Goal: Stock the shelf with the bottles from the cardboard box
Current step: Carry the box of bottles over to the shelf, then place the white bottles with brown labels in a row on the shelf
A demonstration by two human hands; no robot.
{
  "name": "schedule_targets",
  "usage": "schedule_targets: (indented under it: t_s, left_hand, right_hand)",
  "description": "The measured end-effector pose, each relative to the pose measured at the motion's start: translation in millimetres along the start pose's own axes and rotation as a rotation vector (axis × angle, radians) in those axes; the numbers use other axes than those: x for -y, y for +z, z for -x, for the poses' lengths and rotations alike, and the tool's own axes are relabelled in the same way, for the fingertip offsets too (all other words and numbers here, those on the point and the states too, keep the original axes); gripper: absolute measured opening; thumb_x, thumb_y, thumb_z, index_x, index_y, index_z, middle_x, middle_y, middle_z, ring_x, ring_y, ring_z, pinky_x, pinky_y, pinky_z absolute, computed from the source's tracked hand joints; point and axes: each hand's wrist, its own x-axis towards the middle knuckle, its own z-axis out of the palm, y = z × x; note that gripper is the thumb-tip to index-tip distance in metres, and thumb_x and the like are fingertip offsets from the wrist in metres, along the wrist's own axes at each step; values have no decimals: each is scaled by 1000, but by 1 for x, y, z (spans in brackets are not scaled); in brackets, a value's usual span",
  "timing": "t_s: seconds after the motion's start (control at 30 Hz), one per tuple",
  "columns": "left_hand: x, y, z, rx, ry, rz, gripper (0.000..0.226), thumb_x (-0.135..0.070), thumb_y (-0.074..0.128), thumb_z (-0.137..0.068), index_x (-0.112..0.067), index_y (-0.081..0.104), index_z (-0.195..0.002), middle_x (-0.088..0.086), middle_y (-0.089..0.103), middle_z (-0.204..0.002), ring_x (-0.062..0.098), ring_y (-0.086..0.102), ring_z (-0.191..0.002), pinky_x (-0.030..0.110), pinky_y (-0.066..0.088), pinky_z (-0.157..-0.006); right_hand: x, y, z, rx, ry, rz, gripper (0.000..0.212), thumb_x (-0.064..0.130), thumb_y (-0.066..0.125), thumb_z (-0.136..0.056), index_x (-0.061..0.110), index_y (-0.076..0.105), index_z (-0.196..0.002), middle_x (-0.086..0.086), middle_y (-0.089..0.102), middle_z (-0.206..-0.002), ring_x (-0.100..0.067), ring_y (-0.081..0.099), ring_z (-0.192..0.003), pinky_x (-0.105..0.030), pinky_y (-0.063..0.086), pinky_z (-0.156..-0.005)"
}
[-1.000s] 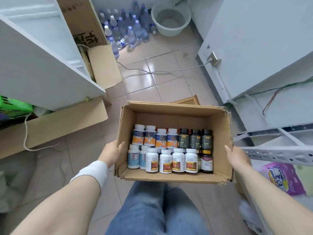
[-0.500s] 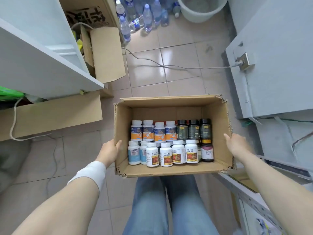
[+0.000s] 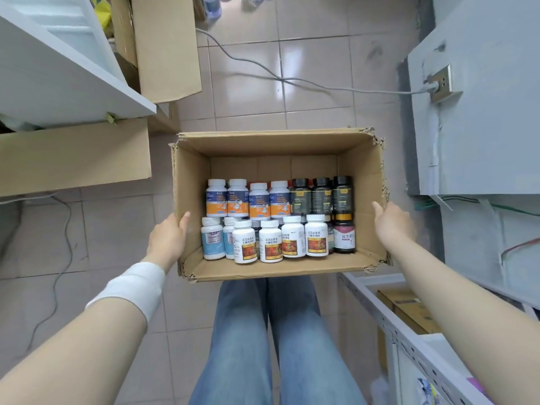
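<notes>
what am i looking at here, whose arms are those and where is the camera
There is no machine here. A person wears a camera on the head, pointed down, so this single picture shows their own arms and jeans from above. The left hand and the right hand grip opposite sides of an open cardboard box, held above the tiled floor. Bottles stand inside in two rows: white bottles with orange labels and dark bottles at the far side, white bottles with red labels nearer. A metal shelf shows at the lower right.
</notes>
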Motion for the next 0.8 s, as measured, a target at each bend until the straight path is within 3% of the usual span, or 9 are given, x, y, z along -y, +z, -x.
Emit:
schedule_targets:
  t_s: [0.1, 0.2, 0.27, 0.33, 0.4, 0.5, 0.67, 0.8]
  left_hand:
    - [-8, 1, 10, -4, -77, 163, 48, -35, 29, -101, -3, 41, -135, 21, 51, -134, 39, 45, -124, 40, 35, -100]
    - [-18, 2, 26, -90, -159, 462, 54, -37, 37, -99, -8, 28, -145, 12, 38, -147, 29, 37, -135, 37, 27, -110]
    - [-30, 3, 47, -326, -65, 454, 50, -29, 45, -98, -8, 35, -142, 11, 42, -145, 26, 38, -134, 35, 27, -110]
    - [-46, 8, 62, -466, 140, 274, 38, -20, 52, -94, -8, 50, -130, 11, 54, -132, 27, 48, -123, 38, 34, -104]
    - [-68, 19, 68, -264, 311, 150, 31, -20, 54, -93, -12, 57, -123, 5, 60, -124, 23, 54, -116, 36, 39, -99]
    - [-97, 47, 58, 172, 403, 33, 36, -28, 52, -94, -18, 52, -128, -1, 58, -128, 17, 53, -118, 31, 42, -99]
    - [-131, 79, 14, 262, 601, -342, 43, -41, 49, -93, -22, 49, -131, -1, 58, -127, 22, 49, -121, 37, 39, -101]
    - [-138, 85, -4, 404, 559, -400, 42, -39, 51, -93, -21, 50, -131, 3, 54, -129, 23, 52, -119, 40, 40, -102]
  right_hand:
    - [1, 5, 3, 36, 26, -160, 48, 36, 33, -100, -1, 43, -129, -23, 52, -130, -39, 48, -120, -44, 41, -93]
    - [-2, 11, 23, -17, 25, -268, 70, 42, 45, -94, 7, 17, -147, -19, 27, -151, -35, 29, -137, -45, 26, -111]
    - [-4, 13, 49, -211, -112, -191, 72, 40, 53, -90, 6, 22, -145, -20, 22, -151, -35, 24, -138, -44, 21, -112]
    - [-5, 19, 72, -294, -313, -129, 63, 33, 61, -86, 3, 37, -137, -20, 34, -142, -34, 33, -129, -41, 29, -107]
    - [-3, 28, 85, -138, -395, -82, 56, 34, 60, -87, 5, 45, -133, -15, 43, -134, -29, 37, -125, -36, 34, -103]
    - [3, 47, 77, 202, -272, -93, 55, 41, 57, -88, 9, 45, -131, -9, 45, -134, -24, 38, -127, -36, 37, -102]
    - [18, 76, 41, 355, -155, -216, 63, 42, 66, -81, 7, 43, -127, -11, 48, -131, -26, 48, -120, -36, 42, -95]
    - [19, 81, 28, 399, -110, -257, 66, 38, 71, -78, 6, 42, -128, -10, 48, -130, -24, 48, -119, -36, 42, -93]
